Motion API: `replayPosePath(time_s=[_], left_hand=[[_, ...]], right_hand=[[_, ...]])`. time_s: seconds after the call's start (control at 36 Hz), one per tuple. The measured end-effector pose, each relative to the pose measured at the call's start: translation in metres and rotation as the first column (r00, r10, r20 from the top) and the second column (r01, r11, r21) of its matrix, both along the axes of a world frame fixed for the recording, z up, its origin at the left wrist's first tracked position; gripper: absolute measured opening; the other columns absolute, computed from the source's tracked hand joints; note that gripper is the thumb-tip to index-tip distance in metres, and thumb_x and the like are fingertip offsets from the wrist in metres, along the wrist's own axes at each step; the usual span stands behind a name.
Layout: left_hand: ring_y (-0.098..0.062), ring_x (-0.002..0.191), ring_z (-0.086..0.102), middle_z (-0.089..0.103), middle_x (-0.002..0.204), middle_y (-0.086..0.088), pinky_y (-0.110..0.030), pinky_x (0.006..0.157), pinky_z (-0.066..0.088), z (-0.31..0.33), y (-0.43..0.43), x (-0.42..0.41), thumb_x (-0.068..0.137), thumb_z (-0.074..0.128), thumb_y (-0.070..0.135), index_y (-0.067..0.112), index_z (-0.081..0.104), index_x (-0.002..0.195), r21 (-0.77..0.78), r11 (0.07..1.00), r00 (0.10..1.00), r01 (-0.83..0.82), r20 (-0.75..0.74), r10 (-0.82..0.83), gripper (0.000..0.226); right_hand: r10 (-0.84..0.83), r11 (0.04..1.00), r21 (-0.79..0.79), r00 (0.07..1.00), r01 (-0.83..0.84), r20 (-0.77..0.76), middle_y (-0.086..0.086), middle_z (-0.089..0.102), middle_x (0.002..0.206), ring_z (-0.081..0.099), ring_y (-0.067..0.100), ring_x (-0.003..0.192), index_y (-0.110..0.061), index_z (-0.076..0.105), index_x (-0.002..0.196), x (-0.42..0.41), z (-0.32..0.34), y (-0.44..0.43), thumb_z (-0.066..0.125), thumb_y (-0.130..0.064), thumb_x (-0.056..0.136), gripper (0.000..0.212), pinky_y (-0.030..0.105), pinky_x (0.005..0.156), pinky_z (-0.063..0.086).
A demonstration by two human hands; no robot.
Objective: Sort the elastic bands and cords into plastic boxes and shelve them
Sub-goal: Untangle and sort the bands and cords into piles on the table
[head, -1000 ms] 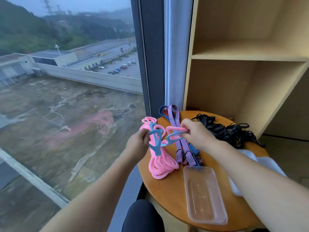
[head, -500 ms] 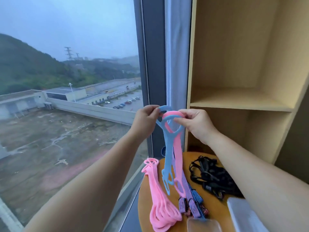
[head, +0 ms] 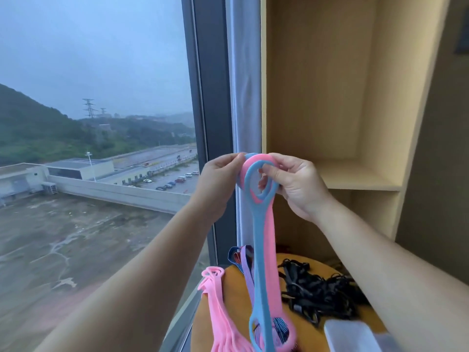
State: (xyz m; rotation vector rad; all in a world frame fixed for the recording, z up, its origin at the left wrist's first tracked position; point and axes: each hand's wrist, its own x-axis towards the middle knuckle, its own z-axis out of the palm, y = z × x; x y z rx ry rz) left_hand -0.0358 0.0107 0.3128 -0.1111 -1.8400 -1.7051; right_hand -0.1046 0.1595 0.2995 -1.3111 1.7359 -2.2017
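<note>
A blue elastic band (head: 261, 262) and a pink elastic band (head: 270, 232) hang together in front of me, high above the round wooden table (head: 233, 295). My left hand (head: 218, 184) pinches their top loops from the left. My right hand (head: 294, 184) grips the same loops from the right, with a finger through the blue ring. Several more pink bands (head: 218, 311) lie on the table's left edge. Striped blue and purple straps (head: 245, 260) lie behind the hanging bands. A heap of black cords (head: 317, 290) sits at the table's right. A clear plastic box (head: 355, 334) shows at the bottom right.
An open wooden shelf unit (head: 355, 174) stands right behind the table, with a bare shelf board at hand height. A large window (head: 101, 148) with a dark frame (head: 210, 97) and a pale curtain (head: 246, 85) fills the left side.
Both hands lifted the blue and pink bands from the table up to shelf height, so that they now hang straight. My view has tilted upward.
</note>
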Motion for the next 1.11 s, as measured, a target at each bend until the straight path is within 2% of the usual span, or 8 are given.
replayPosePath(time_s=[0.08, 0.17, 0.33, 0.58, 0.81, 0.92, 1.03, 1.11], left_hand=[[-0.013, 0.082, 0.062, 0.07, 0.089, -0.007, -0.027, 0.073, 0.049, -0.009, 0.007, 0.002, 0.101, 0.047, 0.038, 0.027, 0.078, 0.085, 0.02, 0.999, 0.999, 0.04, 0.001, -0.04, 0.037], [-0.023, 0.097, 0.063, 0.068, 0.105, -0.017, -0.036, 0.087, 0.052, -0.019, 0.015, 0.006, 0.095, 0.048, 0.054, 0.019, 0.074, 0.103, 0.033, 0.988, 0.988, 0.153, 0.009, -0.154, 0.044], [-0.025, 0.102, 0.066, 0.069, 0.107, -0.013, -0.031, 0.085, 0.054, -0.037, 0.021, 0.009, 0.084, 0.067, 0.035, 0.01, 0.063, 0.118, 0.134, 0.94, 0.95, 0.313, -0.038, -0.311, 0.043], [-0.018, 0.091, 0.063, 0.064, 0.091, 0.0, -0.036, 0.088, 0.051, -0.038, 0.029, 0.001, 0.097, 0.047, 0.037, 0.024, 0.052, 0.121, 0.058, 0.973, 0.975, 0.223, 0.004, -0.224, 0.027], [-0.03, 0.102, 0.057, 0.064, 0.11, -0.015, -0.045, 0.093, 0.047, -0.053, 0.042, 0.0, 0.103, 0.043, 0.029, 0.019, 0.052, 0.116, 0.198, 0.888, 0.9, 0.416, 0.052, -0.433, 0.019], [-0.025, 0.107, 0.06, 0.061, 0.116, -0.008, -0.046, 0.097, 0.049, -0.055, 0.045, 0.0, 0.1, 0.046, 0.036, 0.025, 0.042, 0.133, 0.184, 0.863, 0.87, 0.471, 0.068, -0.489, 0.035], [-0.02, 0.109, 0.062, 0.064, 0.115, 0.0, -0.042, 0.101, 0.05, -0.051, 0.046, -0.001, 0.099, 0.045, 0.039, 0.031, 0.04, 0.133, 0.075, 0.888, 0.883, 0.453, 0.1, -0.459, 0.036], [-0.024, 0.116, 0.061, 0.064, 0.12, -0.003, -0.041, 0.101, 0.05, -0.045, 0.047, 0.001, 0.093, 0.051, 0.046, 0.032, 0.045, 0.129, 0.066, 0.888, 0.88, 0.456, 0.114, -0.461, 0.038]], right_hand=[[-0.048, 0.999, -0.02, 0.999, 0.047, -0.018, 0.011, 0.065, 0.082, 0.061, 0.023, 0.073, -0.013, 0.072, 0.113, 0.005, -0.002, 0.003, 0.065, -0.028, 0.085, 0.032, 0.039, 0.08, 0.058], [-0.09, 0.995, -0.053, 0.996, 0.089, -0.027, 0.009, 0.066, 0.078, 0.059, 0.022, 0.069, -0.013, 0.072, 0.112, 0.011, -0.003, 0.004, 0.063, -0.026, 0.088, 0.028, 0.039, 0.079, 0.057], [-0.162, 0.984, -0.07, 0.986, 0.164, 0.028, 0.01, 0.071, 0.104, 0.065, 0.03, 0.099, -0.015, 0.07, 0.115, 0.013, -0.008, 0.006, 0.062, -0.019, 0.091, 0.026, 0.038, 0.09, 0.057], [-0.208, 0.978, -0.028, 0.978, 0.208, 0.003, -0.007, 0.07, 0.112, 0.067, 0.003, 0.096, -0.016, 0.065, 0.125, 0.008, -0.005, 0.009, 0.06, -0.022, 0.094, 0.032, 0.016, 0.082, 0.053], [-0.273, 0.962, -0.001, 0.962, 0.273, -0.019, -0.008, 0.067, 0.1, 0.064, -0.001, 0.084, -0.013, 0.064, 0.125, 0.007, -0.005, 0.013, 0.056, -0.022, 0.097, 0.031, 0.03, 0.083, 0.058], [-0.288, 0.957, 0.023, 0.955, 0.29, -0.066, -0.002, 0.064, 0.088, 0.06, 0.008, 0.077, -0.012, 0.066, 0.121, 0.003, -0.006, 0.018, 0.054, -0.021, 0.099, 0.027, 0.032, 0.078, 0.059], [-0.336, 0.929, 0.083, 0.917, 0.36, -0.215, 0.004, 0.064, 0.083, 0.065, 0.006, 0.074, -0.019, 0.061, 0.124, -0.002, -0.008, 0.026, 0.051, -0.022, 0.1, 0.026, 0.014, 0.069, 0.053], [-0.347, 0.926, 0.079, 0.913, 0.37, -0.215, -0.001, 0.068, 0.104, 0.071, 0.009, 0.084, -0.015, 0.052, 0.138, -0.005, -0.006, 0.03, 0.052, -0.022, 0.1, 0.039, 0.013, 0.069, 0.054]])
